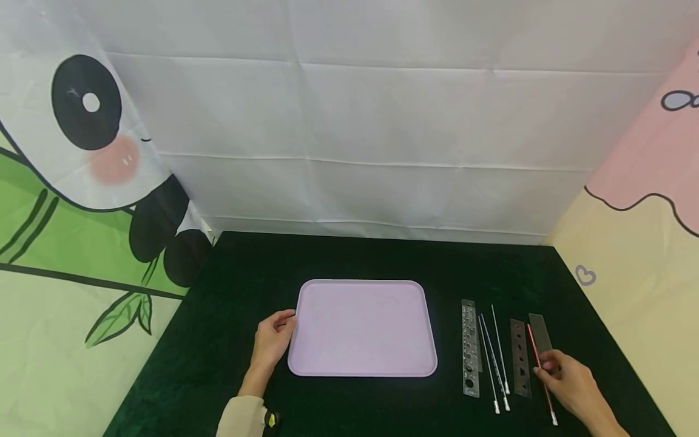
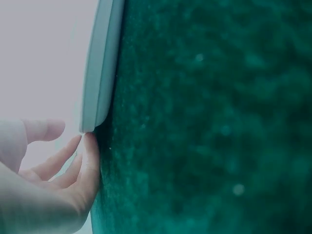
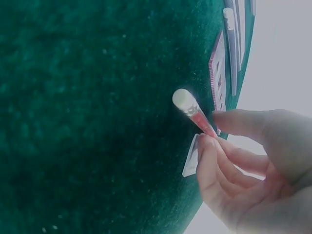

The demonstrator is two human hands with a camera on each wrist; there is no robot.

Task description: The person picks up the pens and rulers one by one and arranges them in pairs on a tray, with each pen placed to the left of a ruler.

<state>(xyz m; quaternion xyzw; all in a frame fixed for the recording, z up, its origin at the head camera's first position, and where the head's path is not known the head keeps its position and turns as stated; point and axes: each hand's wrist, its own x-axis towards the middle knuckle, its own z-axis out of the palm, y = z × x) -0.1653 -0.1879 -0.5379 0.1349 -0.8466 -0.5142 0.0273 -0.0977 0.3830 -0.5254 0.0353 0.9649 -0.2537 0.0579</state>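
Note:
A pale purple tray lies flat on the dark green cloth. My left hand is at its left edge, with straight fingertips touching the rim; the left wrist view shows the thumb apart from the fingers. On the right, my right hand pinches a slim red pen-like stick between thumb and fingers. Its pale rounded end points toward the right wrist camera. Beneath the stick and that hand, a plain ruler-like strip is partly hidden.
Left of the right hand lie a dark stencil ruler, several slim whitish sticks with pale ends, and a clear ruler with round holes. Green cloth covers the table; a white curtain hangs behind it.

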